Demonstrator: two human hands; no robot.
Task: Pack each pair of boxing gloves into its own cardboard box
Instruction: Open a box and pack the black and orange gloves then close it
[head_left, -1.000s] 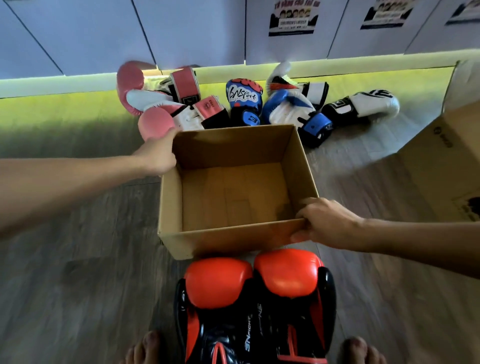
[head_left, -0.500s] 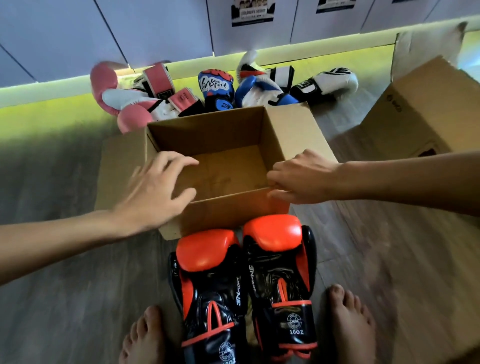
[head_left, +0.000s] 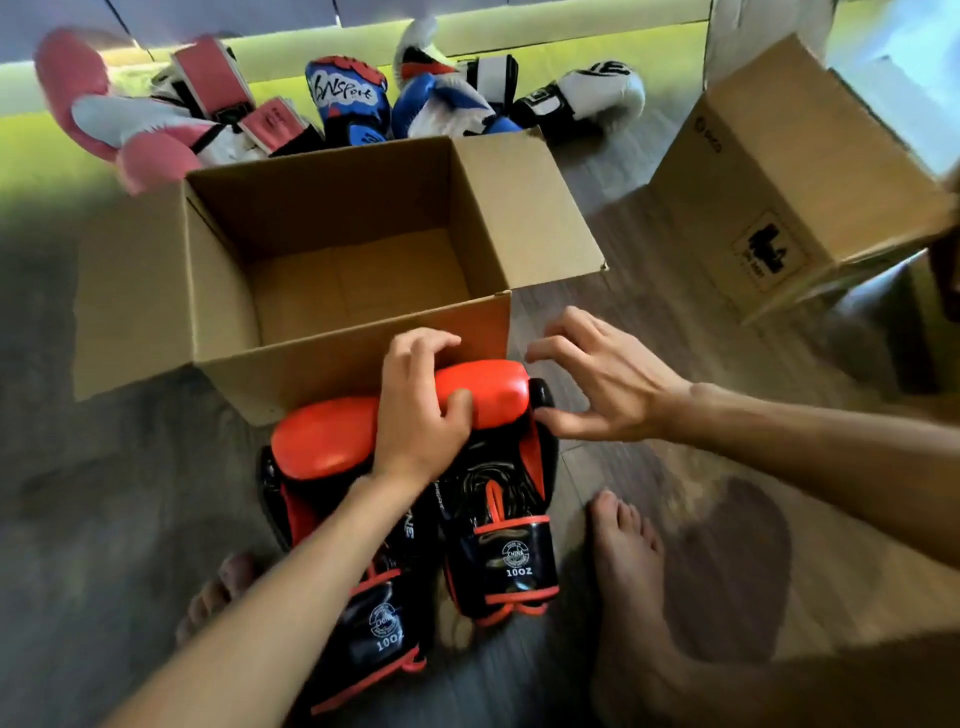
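Orange-and-black boxing gloves (head_left: 498, 499) lie on the floor against the near wall of the open cardboard box (head_left: 223, 291). My hands have left its rim. My left hand (head_left: 415, 415) now curls over one glove's padded top, and my right hand (head_left: 608, 384) arrives spread, thumb touching its side, so loading begins. Only that wall needs clearing. Pink gloves (head_left: 145, 130), blue gloves (head_left: 353, 98) and white gloves (head_left: 587, 93) wait behind, with a second cardboard box (head_left: 789, 171) to the right.

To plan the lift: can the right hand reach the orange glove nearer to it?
Probably yes. The right hand is open right beside that orange glove, its thumb at the glove's black edge, with nothing between. The left hand grips only its other side.
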